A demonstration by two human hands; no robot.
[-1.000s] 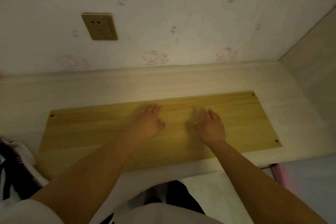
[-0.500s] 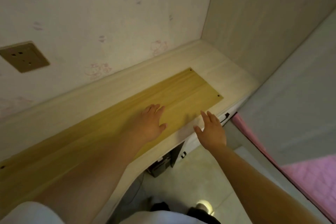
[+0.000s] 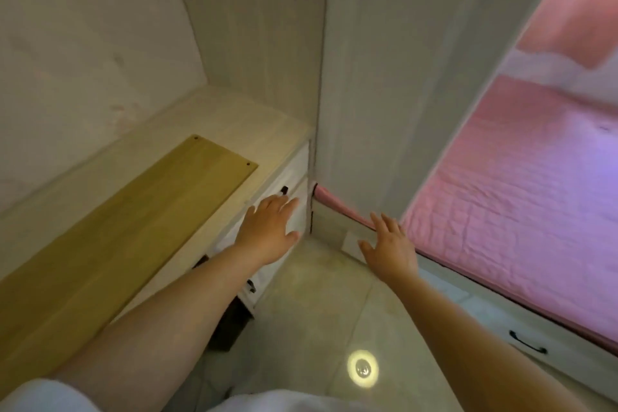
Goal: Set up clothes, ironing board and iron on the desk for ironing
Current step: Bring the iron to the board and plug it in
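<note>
A flat yellow wooden ironing board (image 3: 127, 227) lies on the pale desk (image 3: 240, 120), reaching from the lower left toward the desk's right end. My left hand (image 3: 269, 231) hovers open past the desk's front edge, in front of the white drawers. My right hand (image 3: 391, 249) is open too, fingers spread, in the air over the floor near the bed's corner. Neither hand holds anything. No clothes and no iron are in view.
White drawers (image 3: 294, 177) with black handles sit under the desk's right end. A tall pale cabinet panel (image 3: 384, 77) rises beside them. A bed with a pink quilted cover (image 3: 518, 211) fills the right. The tiled floor (image 3: 317, 311) reflects a round light.
The view has swung right, from the desk toward the bed. Both hands have left the board, where they rested flat, and now hang in the air beyond the desk's edge.
</note>
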